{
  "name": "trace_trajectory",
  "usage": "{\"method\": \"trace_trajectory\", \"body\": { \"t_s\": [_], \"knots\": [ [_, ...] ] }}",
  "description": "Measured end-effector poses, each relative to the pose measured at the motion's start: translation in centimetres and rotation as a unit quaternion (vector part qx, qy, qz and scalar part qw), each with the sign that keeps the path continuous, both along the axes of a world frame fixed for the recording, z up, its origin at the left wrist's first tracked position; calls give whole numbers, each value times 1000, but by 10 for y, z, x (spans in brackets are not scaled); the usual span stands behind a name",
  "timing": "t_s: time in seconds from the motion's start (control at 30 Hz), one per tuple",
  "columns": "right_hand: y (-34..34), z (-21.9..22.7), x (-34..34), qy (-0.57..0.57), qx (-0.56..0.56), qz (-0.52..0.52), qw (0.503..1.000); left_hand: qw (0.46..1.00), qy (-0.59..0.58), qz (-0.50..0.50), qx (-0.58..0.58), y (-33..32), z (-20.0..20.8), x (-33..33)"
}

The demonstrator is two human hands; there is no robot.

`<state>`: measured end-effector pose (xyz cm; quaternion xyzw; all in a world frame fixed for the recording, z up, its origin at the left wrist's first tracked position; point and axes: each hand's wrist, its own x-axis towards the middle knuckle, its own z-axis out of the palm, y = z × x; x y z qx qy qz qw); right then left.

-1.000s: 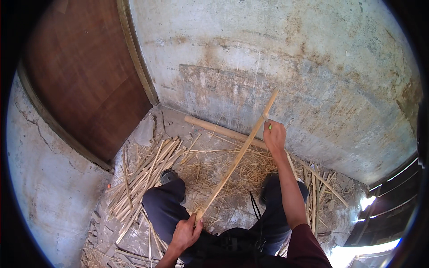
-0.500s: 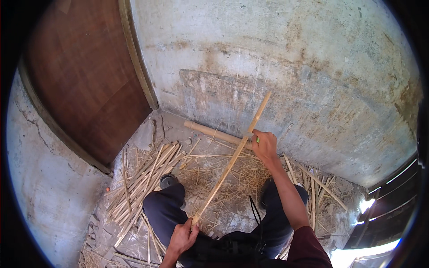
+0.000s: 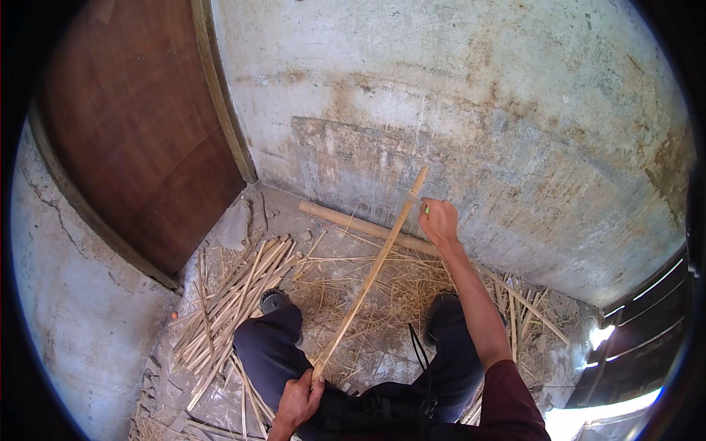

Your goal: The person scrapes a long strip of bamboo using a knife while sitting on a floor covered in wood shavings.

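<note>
and here we are, close in by the stained wall (image 3: 471,95), with the long bamboo strip (image 3: 370,281) slanting across the middle of the view, its near end low by the lap and its far end up in the air in front of the wall. the left hand (image 3: 299,397) has the grip closed around that near end, thumb along it, and it looks like an anchor: pinned close to the body, it leaves nearly the whole length bare. out at the other end, the right hand (image 3: 440,220) is clenched, just beside the strip, on a small tool (image 3: 427,210) that shows only a bit of green; the fist covers the rest, and whether it touches the bamboo i can't tell from here. that tight fist seems meant for control.

the legs are spread wide, which keeps the space under the strip open, and down there loose shavings (image 3: 351,292) litter the floor (image 3: 382,358). off to the left, a heap of strips (image 3: 234,305) lies mostly lengthwise, within easy reach, probably kept aside from the feet; another bunch (image 3: 523,312) sits at the right. a thick pole (image 3: 342,217) rests along the wall's foot, clear of both knees.
</note>
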<state>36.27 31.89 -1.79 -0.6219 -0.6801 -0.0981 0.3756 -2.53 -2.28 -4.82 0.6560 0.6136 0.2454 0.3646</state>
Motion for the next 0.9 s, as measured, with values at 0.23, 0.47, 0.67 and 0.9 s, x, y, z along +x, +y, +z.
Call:
{"method": "trace_trajectory", "body": {
  "t_s": [0.23,0.47,0.67,0.9],
  "knots": [
    [-3,-9,-17,-25,-77,57,995,1000,6,14,-24,1,-2,-5],
    [19,-13,9,-76,-61,22,995,999,12,12,-28,0,1,-6],
    [27,-22,12,-33,-90,-23,995,999,9,17,-36,-2,-1,-10],
    [36,-30,46,-51,-87,-48,994,1000,6,-12,0,-2,-13,-12]
  ]
}}
